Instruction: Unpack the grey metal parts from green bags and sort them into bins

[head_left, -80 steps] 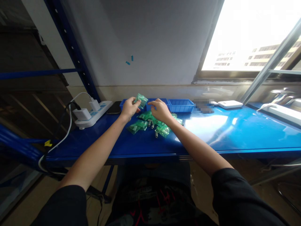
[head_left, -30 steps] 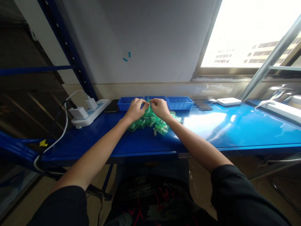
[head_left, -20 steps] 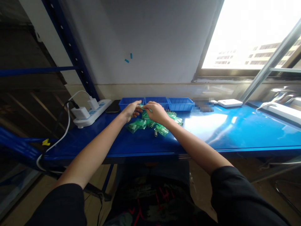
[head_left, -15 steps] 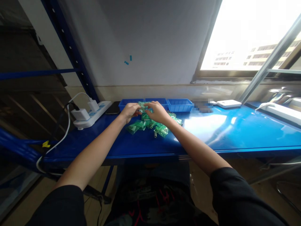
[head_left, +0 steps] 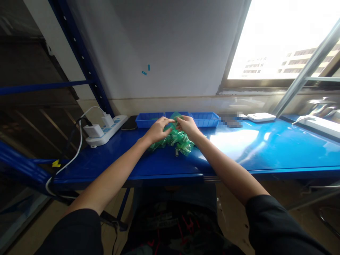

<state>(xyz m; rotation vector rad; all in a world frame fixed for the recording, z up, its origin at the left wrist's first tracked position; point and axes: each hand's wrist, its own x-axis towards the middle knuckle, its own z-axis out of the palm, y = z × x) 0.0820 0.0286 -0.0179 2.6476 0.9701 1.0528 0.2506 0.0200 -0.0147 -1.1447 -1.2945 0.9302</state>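
Observation:
A piece of green plastic film, which looks like a small bag [head_left: 175, 115], stands up between my hands over the front of the bins. My right hand [head_left: 189, 126] is closed, its thumb and fingertips pinching the film. My left hand [head_left: 158, 131] reaches in from the other side, thumb and forefinger apart, fingertips close to the film; whether they touch it is hard to make out. Below both hands lies a heap of crumpled green bags [head_left: 183, 142], partly covered by my left hand. A short metal cylinder [head_left: 176, 152] sits at the heap's near edge.
Three blue plastic bins [head_left: 205, 120] line the back of the blue table [head_left: 228, 156]. To the left are a dark phone [head_left: 129, 123] and a white power strip [head_left: 106, 136] with plugs and cables. A white box-shaped device [head_left: 261, 117] rests at the back right.
Both hands have shifted right. My left thumb and fingers have spread apart, while my right fingers have drawn together on the green film, which now stands up between the hands.

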